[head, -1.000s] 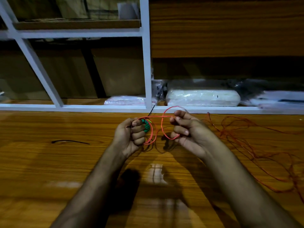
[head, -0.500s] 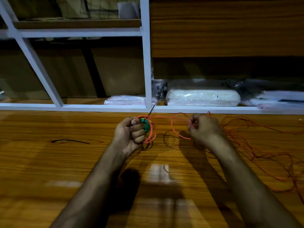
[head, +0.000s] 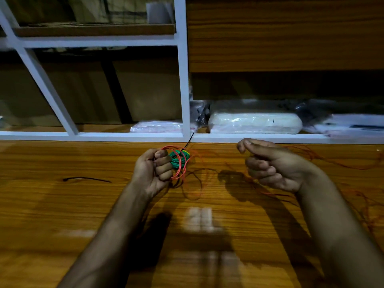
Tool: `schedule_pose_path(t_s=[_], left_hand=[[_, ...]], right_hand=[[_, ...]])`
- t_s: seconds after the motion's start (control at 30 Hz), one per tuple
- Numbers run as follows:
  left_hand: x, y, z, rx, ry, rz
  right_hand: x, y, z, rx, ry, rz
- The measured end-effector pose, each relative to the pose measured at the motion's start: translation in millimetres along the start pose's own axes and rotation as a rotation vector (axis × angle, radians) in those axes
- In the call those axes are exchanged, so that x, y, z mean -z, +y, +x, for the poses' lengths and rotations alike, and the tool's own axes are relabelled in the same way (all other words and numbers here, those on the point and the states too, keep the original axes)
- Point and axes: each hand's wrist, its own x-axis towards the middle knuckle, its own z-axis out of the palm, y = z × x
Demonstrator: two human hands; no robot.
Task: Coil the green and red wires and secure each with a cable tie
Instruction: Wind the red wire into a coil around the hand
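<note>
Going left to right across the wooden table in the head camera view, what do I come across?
Loose black cable tie → left hand → green wire coil with red loops → right hand → loose tangle of red wire.

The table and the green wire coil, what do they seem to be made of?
The table looks like wood or wood-pattern laminate with a glossy finish: striped brown grain and blurred light reflections show, but which one is unclear. The green wire coil, held in the left hand, appears plastic-coated: smooth, evenly colored, slightly shiny strands. Its core is not visible.
</note>
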Motion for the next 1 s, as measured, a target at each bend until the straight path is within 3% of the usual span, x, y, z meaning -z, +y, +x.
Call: schedule_pose_path(t_s=[0.2,0.3,0.4,0.6,0.73,0.83,1.0], left_hand=[[-1.6,-4.5,3.2,0.006,-0.016,0.012],[-0.9,-4.0,2.9,0.015,-0.035,-0.008],[-0.8,-5.0,2.6,0.01,-0.029,-0.003],[-9.0,-11.4,3.5,-0.001,0.072,0.0],[-6.7,-9.9,3.5,-0.002,0.024,-0.011],[-7.1,-10.3,3.2,0.003,-0.026,-0.032],[-11.1,-13.6,5.0,0.008,-0.004,-0.031]], right_hand=[[-30.6,24.7,19.1,-0.209,0.113,-0.453],[-40.6,44.1,33.7,-0.27,0.09,-0.518],[-44.6,54.8,43.4,-0.27,-0.01,-0.372],[-44.2,66.8,55.0,-0.183,-0.009,-0.155],[-27.8,51.5,48.8,-0.092,0.007,0.067],[-16.4,43.6,47.1,-0.059,0.109,0.192],[-21.3,53.2,60.7,0.173,0.444,0.271]])
